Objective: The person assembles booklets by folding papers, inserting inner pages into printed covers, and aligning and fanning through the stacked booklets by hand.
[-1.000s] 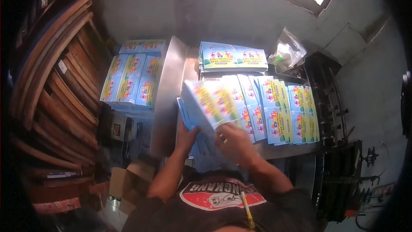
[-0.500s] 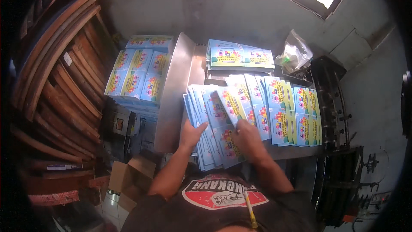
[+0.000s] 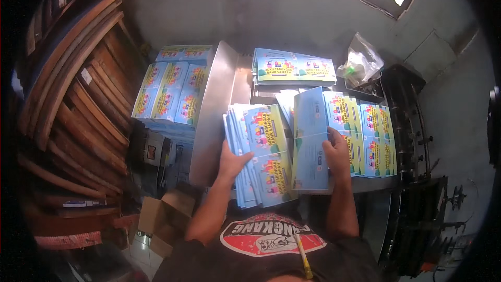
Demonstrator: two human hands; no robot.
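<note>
My left hand [image 3: 233,163] grips the left edge of a fanned stack of printed booklet covers [image 3: 269,151], its thumb lying on top. The covers are blue, yellow and green, with two printed panels apiece. Just right of that stack, my right hand [image 3: 337,152] pinches the right edge of a single cover sheet [image 3: 310,159], which shows a mostly blue face. This sheet partly hides the overlapping rows of covers [image 3: 342,112] behind it. More covers [image 3: 377,141] lie in a row at the table's right end.
Another pile of covers [image 3: 295,68] stands at the back, beside a clear plastic bag [image 3: 360,60]. An upright metal panel [image 3: 214,109] separates the table from stacked blue bundles [image 3: 169,91]. Wooden frames [image 3: 78,94] lean at left; a cardboard box [image 3: 164,216] sits below. Dark machinery [image 3: 412,125] lines the right.
My right hand has moved right, off the stack, with one cover sheet that now shows its blue side. My left hand stays on the stack's left edge.
</note>
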